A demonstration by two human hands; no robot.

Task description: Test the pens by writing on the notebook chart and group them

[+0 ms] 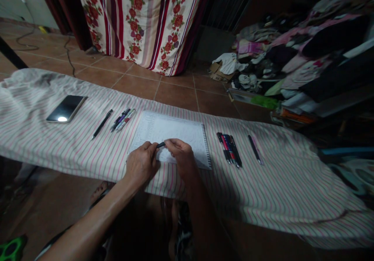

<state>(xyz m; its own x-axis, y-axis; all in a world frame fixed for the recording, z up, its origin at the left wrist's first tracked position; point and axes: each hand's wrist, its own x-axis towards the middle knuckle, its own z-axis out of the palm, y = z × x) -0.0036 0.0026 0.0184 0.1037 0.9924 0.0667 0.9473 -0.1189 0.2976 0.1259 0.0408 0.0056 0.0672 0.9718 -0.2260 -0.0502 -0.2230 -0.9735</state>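
My left hand (pixel 142 163) and my right hand (pixel 181 154) meet over the near edge of a spiral-bound notebook (pixel 175 130) lying on a striped cloth (pixel 73 148). Both are closed on a dark pen (pixel 160 145) held level between them, the left at one end, the right at the other. Left of the notebook lie a black pen (pixel 101 124) and a small bunch of pens (pixel 122 119). To its right lie a bunch of dark and red pens (pixel 229 150) and a single dark pen (pixel 254 149).
A phone (pixel 66 108) with a lit spot lies at the cloth's left. Beyond are a tiled floor (pixel 175 89), a flowered striped curtain (pixel 146 19) and a heap of clothes (pixel 292 54) at the right. A cable (pixel 68 54) runs over the floor at the left.
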